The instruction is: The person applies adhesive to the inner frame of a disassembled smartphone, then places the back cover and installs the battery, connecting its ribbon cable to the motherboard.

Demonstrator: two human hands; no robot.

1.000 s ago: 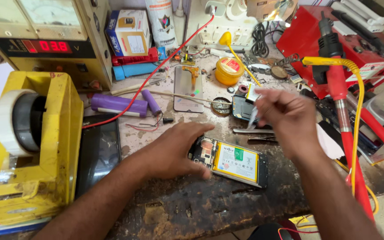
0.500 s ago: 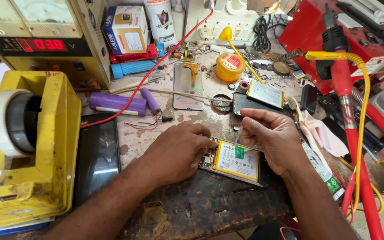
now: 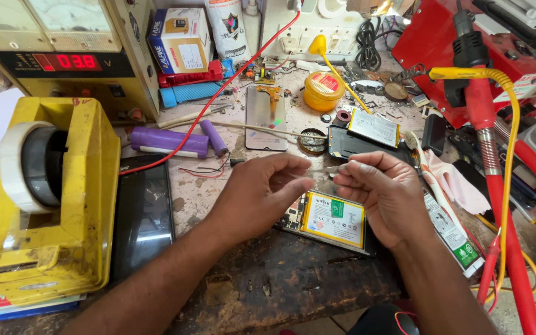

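An opened phone (image 3: pixel 333 222) with a yellow-edged battery lies face down on the worn bench, just below my hands. My left hand (image 3: pixel 262 192) and my right hand (image 3: pixel 383 192) are raised above it, fingertips almost meeting. Between them they pinch a thin metal tool, likely tweezers (image 3: pixel 325 169), the right hand gripping its handle end, the left fingers touching the tip. Whether something tiny sits at the tip is too small to tell.
A yellow tape dispenser (image 3: pixel 51 198) stands at the left, a black phone screen (image 3: pixel 142 217) beside it. Behind are a power supply (image 3: pixel 63 56), purple cells (image 3: pixel 169 141), another phone back (image 3: pixel 265 118), a yellow flux tin (image 3: pixel 322 90) and a second battery (image 3: pixel 373 127). Red hot-air tool (image 3: pixel 485 142) at right.
Both hands have lifted off the opened phone and come together above it. The right hand, earlier reaching toward the back, now holds the thin tool between both hands.
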